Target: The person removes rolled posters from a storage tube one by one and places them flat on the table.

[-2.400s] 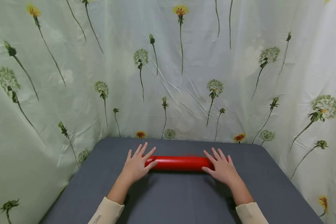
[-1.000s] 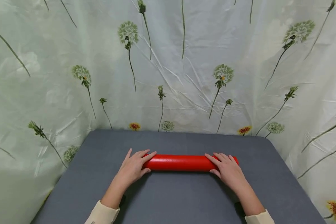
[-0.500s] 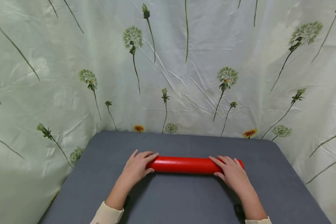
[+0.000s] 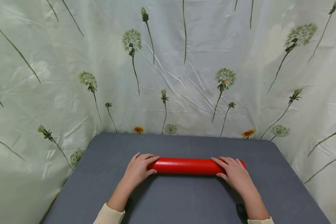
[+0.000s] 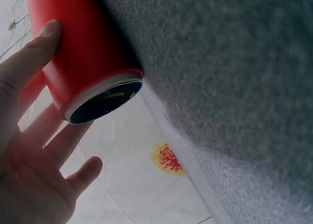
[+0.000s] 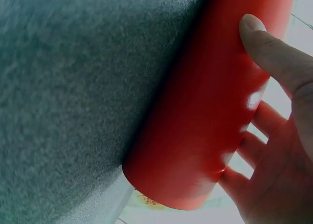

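Note:
A long, smooth red tube (image 4: pixel 186 166) lies sideways on the grey table. My left hand (image 4: pixel 138 168) grips its left end, thumb on the near side and fingers over the top. In the left wrist view that end of the tube (image 5: pixel 78 43) shows a pale rim around a dark inside, and the little finger (image 5: pixel 87 174) stands off it. My right hand (image 4: pixel 235 174) holds the tube near its right end, which sticks out a little past the fingers. The right thumb (image 6: pixel 254 31) presses on the red side in the right wrist view.
The grey table (image 4: pixel 179 199) has rounded far corners. Behind it and along its sides hangs a pale curtain (image 4: pixel 190 102) printed with dandelions. A dark wrist strap (image 4: pixel 241 212) shows below the right forearm.
The fingers, first spread out over the tube, have come down and closed around both ends. The head view has tilted down and shifted slightly. Over the last half second the hands barely move.

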{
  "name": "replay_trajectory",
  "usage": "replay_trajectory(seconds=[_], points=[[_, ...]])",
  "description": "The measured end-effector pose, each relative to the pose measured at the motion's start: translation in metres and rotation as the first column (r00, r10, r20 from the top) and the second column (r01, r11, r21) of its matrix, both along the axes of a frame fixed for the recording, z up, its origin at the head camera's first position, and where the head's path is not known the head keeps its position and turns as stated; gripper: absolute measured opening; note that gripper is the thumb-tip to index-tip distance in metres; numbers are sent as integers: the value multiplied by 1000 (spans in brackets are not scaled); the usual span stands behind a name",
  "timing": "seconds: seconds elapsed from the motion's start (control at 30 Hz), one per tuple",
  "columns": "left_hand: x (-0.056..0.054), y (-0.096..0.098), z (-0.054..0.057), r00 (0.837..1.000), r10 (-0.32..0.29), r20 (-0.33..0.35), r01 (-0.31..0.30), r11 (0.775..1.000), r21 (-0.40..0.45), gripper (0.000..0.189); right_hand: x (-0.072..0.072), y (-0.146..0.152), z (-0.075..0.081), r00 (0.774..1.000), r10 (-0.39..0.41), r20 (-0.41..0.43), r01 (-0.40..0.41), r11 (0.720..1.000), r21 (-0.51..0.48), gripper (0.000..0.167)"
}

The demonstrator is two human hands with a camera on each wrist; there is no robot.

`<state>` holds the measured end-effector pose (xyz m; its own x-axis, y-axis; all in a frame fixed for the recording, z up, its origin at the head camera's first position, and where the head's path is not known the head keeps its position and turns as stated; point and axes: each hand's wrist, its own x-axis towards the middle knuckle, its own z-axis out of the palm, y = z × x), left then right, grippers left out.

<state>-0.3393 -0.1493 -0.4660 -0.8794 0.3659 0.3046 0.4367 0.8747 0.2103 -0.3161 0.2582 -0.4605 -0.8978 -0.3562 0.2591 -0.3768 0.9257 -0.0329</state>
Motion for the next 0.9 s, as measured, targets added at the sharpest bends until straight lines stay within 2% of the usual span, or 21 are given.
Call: replay_trajectory(seconds=[0.33,0.63,0.9], points=[[-1,-3,4,999,17,-31,-16,1000,24,57,-1,3,6,1000,2,1,-2,1000,-25,65],[0,4,4,999,7,-35,-6,1000,22,54,-1,9,12,1000,3,24,-3,1000,-10,66],[5,12,3,999,3,-37,-3,1000,-3,54,1,16,8,998,1,63,2,999,-37,66]])
